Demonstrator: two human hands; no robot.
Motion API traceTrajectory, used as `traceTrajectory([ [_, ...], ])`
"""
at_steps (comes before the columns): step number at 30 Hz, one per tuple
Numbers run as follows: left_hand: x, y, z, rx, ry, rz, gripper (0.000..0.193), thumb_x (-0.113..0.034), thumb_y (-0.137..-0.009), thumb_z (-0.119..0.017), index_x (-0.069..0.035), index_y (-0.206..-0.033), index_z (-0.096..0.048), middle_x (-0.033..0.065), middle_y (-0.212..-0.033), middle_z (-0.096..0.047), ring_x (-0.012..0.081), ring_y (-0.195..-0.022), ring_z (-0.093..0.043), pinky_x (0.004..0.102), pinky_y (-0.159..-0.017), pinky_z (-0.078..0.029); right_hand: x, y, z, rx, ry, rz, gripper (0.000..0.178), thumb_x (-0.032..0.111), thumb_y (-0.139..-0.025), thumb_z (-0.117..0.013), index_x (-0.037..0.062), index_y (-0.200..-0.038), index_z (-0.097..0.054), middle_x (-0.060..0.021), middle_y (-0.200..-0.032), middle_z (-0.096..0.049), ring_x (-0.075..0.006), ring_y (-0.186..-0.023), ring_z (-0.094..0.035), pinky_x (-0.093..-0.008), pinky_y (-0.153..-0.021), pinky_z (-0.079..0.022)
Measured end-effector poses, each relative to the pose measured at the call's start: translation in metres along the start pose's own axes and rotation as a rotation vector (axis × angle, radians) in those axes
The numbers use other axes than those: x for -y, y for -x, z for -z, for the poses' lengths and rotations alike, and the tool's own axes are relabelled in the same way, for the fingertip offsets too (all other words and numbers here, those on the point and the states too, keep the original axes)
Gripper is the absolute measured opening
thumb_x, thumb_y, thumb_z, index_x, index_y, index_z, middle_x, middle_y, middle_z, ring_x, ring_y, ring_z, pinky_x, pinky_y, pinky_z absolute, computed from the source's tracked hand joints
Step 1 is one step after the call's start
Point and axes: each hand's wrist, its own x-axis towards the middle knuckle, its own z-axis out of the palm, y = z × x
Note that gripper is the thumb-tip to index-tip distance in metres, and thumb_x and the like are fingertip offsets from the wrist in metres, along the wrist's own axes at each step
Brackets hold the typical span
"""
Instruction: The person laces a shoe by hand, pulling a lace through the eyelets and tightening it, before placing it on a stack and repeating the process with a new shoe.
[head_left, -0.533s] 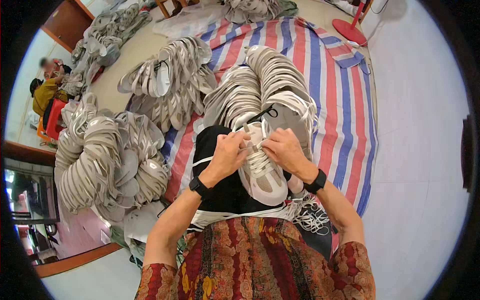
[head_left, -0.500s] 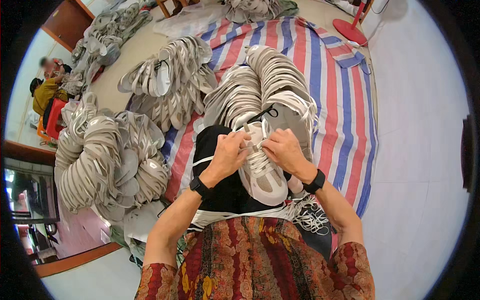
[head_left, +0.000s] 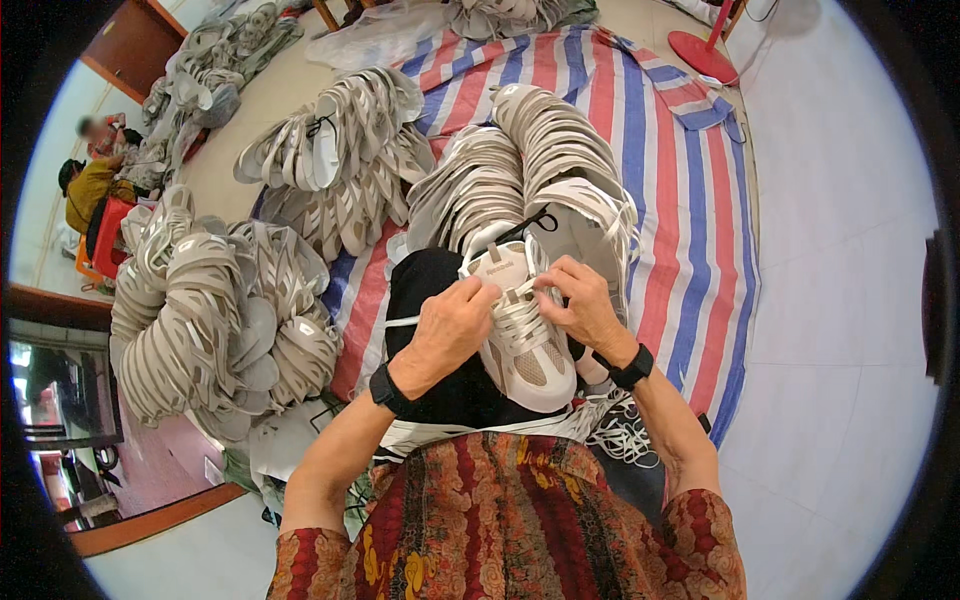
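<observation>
A beige and white sneaker upper [head_left: 541,372] lies on my lap with its toe toward me. White shoelace [head_left: 520,325] is threaded across its front, below the tongue [head_left: 503,268]. My left hand [head_left: 455,322] is closed at the left edge of the lacing, and a white lace end [head_left: 402,322] sticks out on its far left side. At the right edge, my right hand [head_left: 583,301] pinches the lace near the upper eyelets. The left fingertips are partly hidden behind the hand. Black cord [head_left: 530,222] loops just beyond the tongue.
Nested sneaker uppers [head_left: 565,150] stand in rows just ahead on a striped sheet [head_left: 640,150]. More bundles [head_left: 190,320] lie at the left. Loose white laces [head_left: 625,440] sit by my right thigh. A red stand base [head_left: 703,57] is at the far right; people [head_left: 92,190] sit far left.
My left hand has shifted slightly left and down, uncovering more of the tongue. My right hand has moved a little to the right and remains at the lace.
</observation>
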Motion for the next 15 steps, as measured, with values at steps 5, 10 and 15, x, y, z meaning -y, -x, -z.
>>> traceTrajectory([
  [5,0.004,0.001,0.004,0.111,-0.184,-0.061,0.024,-0.004,-0.068,-0.057,-0.005,-0.091,-0.050,0.0066,-0.074,-0.046,0.0206,-0.073,-0.055,0.0300,-0.051,-0.046,0.003,-0.002,-0.005,0.015,0.079,0.062,0.015,0.012,-0.066,-0.064,0.0075,-0.080,-0.059,-0.0056,-0.075,-0.052,-0.0224,-0.067,-0.053,-0.0329,-0.059,-0.039],
  [10,0.012,0.003,0.004,0.106,-0.263,-0.189,0.027,-0.007,-0.069,-0.055,-0.004,-0.096,-0.054,0.0054,-0.074,-0.046,0.0194,-0.066,-0.053,0.0294,-0.051,-0.045,0.002,0.001,-0.014,-0.015,0.087,0.026,0.015,0.015,-0.069,-0.064,0.0074,-0.081,-0.059,-0.0053,-0.077,-0.052,-0.0219,-0.072,-0.054,-0.0325,-0.061,-0.040],
  [15,0.011,0.000,0.007,0.138,-0.333,-0.266,0.031,-0.008,-0.068,-0.055,-0.004,-0.099,-0.054,0.0045,-0.074,-0.045,0.0179,-0.066,-0.051,0.0280,-0.052,-0.044,0.004,0.000,-0.015,0.057,-0.070,-0.125,0.011,0.014,-0.075,-0.059,0.0048,-0.080,-0.057,-0.0089,-0.081,-0.051,-0.0261,-0.073,-0.054,-0.0363,-0.065,-0.042],
])
